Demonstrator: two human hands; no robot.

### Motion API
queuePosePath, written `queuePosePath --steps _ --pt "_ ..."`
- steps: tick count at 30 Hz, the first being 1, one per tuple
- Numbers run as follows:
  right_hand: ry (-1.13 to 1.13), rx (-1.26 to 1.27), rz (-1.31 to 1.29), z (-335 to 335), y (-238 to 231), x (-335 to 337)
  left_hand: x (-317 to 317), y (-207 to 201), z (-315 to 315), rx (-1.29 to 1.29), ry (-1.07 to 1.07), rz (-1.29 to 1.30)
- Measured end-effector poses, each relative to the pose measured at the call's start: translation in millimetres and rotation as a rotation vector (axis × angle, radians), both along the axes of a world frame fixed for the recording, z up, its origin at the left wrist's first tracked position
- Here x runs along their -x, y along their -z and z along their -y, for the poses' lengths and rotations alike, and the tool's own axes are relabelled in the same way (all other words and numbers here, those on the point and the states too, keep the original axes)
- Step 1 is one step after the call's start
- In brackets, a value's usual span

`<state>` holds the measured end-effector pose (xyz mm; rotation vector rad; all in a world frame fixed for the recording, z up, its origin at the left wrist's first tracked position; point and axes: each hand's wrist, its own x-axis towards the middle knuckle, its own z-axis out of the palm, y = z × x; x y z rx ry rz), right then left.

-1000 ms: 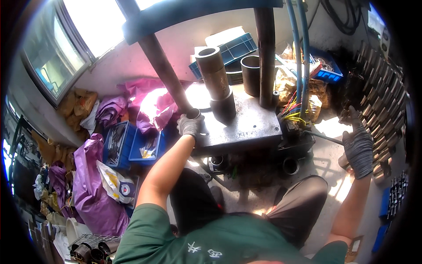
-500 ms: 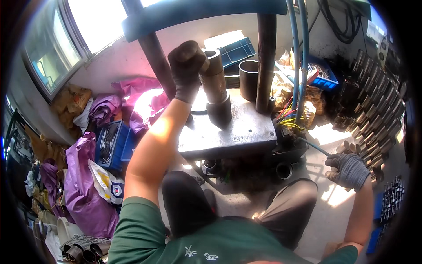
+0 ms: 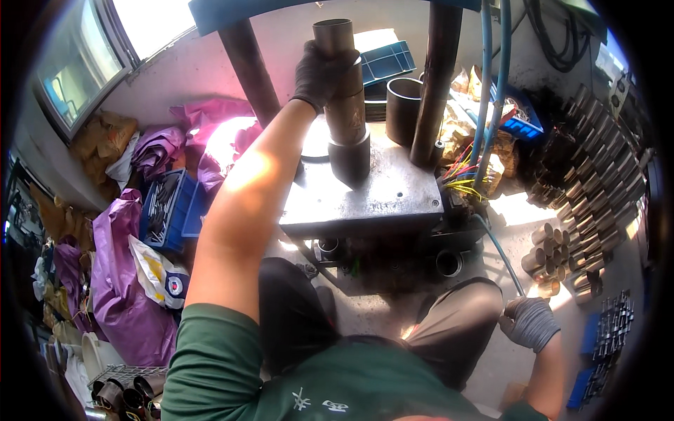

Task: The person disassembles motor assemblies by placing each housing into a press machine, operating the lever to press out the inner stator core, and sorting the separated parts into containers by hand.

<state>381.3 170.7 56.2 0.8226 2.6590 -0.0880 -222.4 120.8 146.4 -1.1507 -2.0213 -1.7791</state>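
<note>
My left hand (image 3: 321, 74), in a dark glove, grips a short metal sleeve (image 3: 334, 34) from its left side. The sleeve stands upright with its open end up, at the top of a thicker metal cylinder (image 3: 345, 118); my fingers hide where they meet, so I cannot tell if it is seated. That cylinder rises from a dark round collar (image 3: 350, 160) on the steel press bed (image 3: 400, 193). Low on the right, my right hand (image 3: 531, 324), in a grey glove, is closed round the end of a thin blue-green lever rod (image 3: 500, 251).
Dark press columns (image 3: 437, 84) flank the bed, with a wide tube (image 3: 404, 112) beside the right one. Rows of metal sleeves (image 3: 597, 175) stand on the right floor. Coloured wires (image 3: 467, 179) hang by the bed's right edge. A blue crate (image 3: 168, 210) and purple sacks (image 3: 126, 281) lie left.
The sleeve in my left hand has gone from tilted beside the cylinder to upright at its top. My right hand has moved down and left, and the lever rod's end is lower.
</note>
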Motion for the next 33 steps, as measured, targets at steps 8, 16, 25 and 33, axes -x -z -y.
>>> queuePosePath --steps 8,16,25,33 --pt "0.133 -0.098 -0.211 25.0 33.4 -11.3 -17.3 -1.5 8.3 -0.029 -0.054 0.012" --pt "0.095 -0.135 -0.397 26.3 40.3 -16.9 -8.3 2.7 4.8 0.027 -0.149 -0.054" --pt "0.129 -0.131 -0.404 26.8 41.3 -17.9 -6.0 3.2 3.2 0.026 -0.156 -0.087" --pt "0.138 -0.151 -0.372 27.2 41.9 -16.8 -3.9 6.8 1.8 0.01 -0.133 -0.084"
